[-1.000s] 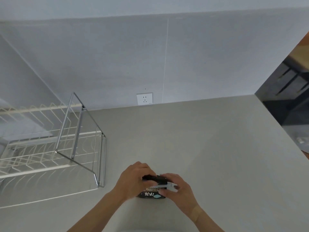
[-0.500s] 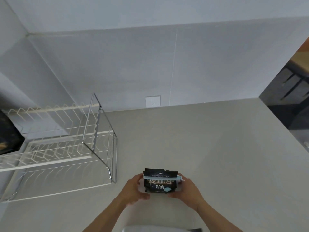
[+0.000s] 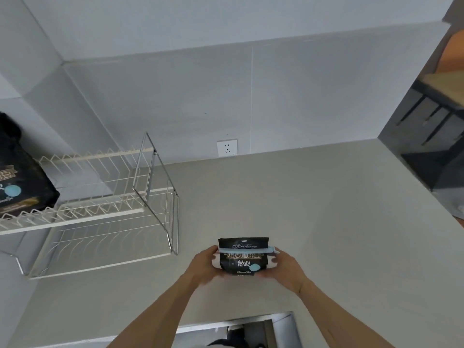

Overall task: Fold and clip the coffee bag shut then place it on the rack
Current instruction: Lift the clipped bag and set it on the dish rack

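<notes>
A small black coffee bag [image 3: 242, 259] with white lettering and a light-blue dot is held upright above the counter, near its front. A light-blue clip [image 3: 247, 250] runs across its folded top. My left hand [image 3: 204, 266] grips the bag's left side and my right hand [image 3: 285, 268] grips its right side. The white wire rack [image 3: 100, 212] with a chrome frame stands to the left, apart from the bag.
A larger black coffee bag [image 3: 17, 177] sits on the rack's upper tier at far left. A wall socket [image 3: 227, 147] is on the back wall. The grey counter [image 3: 313, 222] ends at right in a drop to a dark floor. A metal-edged opening [image 3: 236, 330] lies near me.
The bag was low on the counter under both hands a second ago; now it is lifted upright with the clip across it. My view has swung left, showing more of the rack.
</notes>
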Demonstrator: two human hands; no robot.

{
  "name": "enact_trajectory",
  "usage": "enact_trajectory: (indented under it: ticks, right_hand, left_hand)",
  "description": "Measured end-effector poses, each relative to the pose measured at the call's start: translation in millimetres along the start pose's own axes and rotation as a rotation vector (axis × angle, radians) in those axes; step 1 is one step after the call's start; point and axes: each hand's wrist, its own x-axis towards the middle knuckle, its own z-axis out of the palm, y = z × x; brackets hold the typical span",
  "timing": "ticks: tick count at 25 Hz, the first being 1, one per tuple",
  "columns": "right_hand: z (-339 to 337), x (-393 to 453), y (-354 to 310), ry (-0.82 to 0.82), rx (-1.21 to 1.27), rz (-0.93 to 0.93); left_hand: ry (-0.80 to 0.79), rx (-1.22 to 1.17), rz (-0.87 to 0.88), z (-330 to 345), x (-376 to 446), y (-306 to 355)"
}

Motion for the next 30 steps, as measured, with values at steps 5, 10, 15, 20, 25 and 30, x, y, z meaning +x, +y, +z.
enact_trajectory:
  ticks: [5,10,15,20,25,30]
  right_hand:
    - [-28,-27,-26,0.071,-0.022,-0.096]
    - [-57,-51,-61,0.136,0.11,-0.183]
    - [-71,-71,-120,0.202,0.161,-0.327]
    - [-60,-76,-190,0.26,0.179,-0.433]
    - [-14,-64,-255,0.232,0.182,-0.496]
    - [52,-34,-310,0.191,0.144,-0.535]
  left_hand:
    - [0.015,-0.001,0.13,-20,-26,34]
    - [0.016,-0.073,0.273,-49,-48,74]
    - [0.004,-0.157,0.434,-93,-65,109]
    - [0.06,-0.217,0.537,-152,-78,124]
    - [0.143,-0.26,0.586,-228,-91,106]
    - [0.221,-0.272,0.56,-302,-99,61]
